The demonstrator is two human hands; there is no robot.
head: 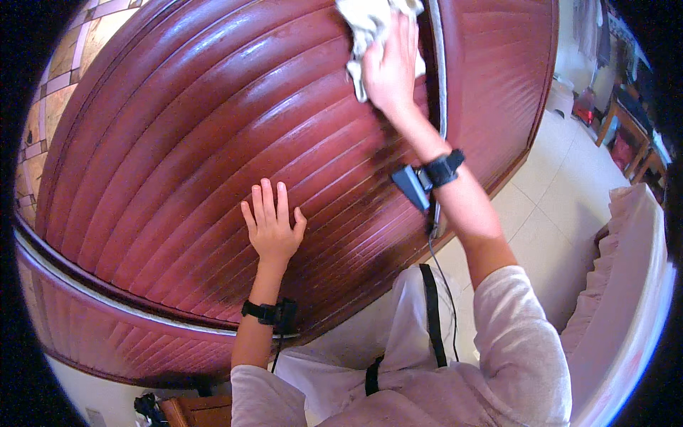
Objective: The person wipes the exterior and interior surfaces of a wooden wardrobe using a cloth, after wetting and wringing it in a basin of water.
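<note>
A large dark-red panel (208,160), ribbed and padded like leather, stretches out before me. My right hand (392,69) lies on a crumpled white cloth (363,18), pressing it to the panel near its far right part. The cloth bunches out around the fingers, and some of it is cut off by the top of the view. My left hand (275,224) rests palm down, fingers apart, on the ribs nearer to me, with nothing in it. Black straps with small devices circle both wrists.
Pale trim strips (442,80) divide the panel from red side sections (496,80). A ruffled bed cover (603,320) stands at right, above pale floor tiles (555,208). A wooden stool (621,128) is farther back. A thin cable (445,283) hangs from my right wrist. Patterned tiles (64,53) show at upper left.
</note>
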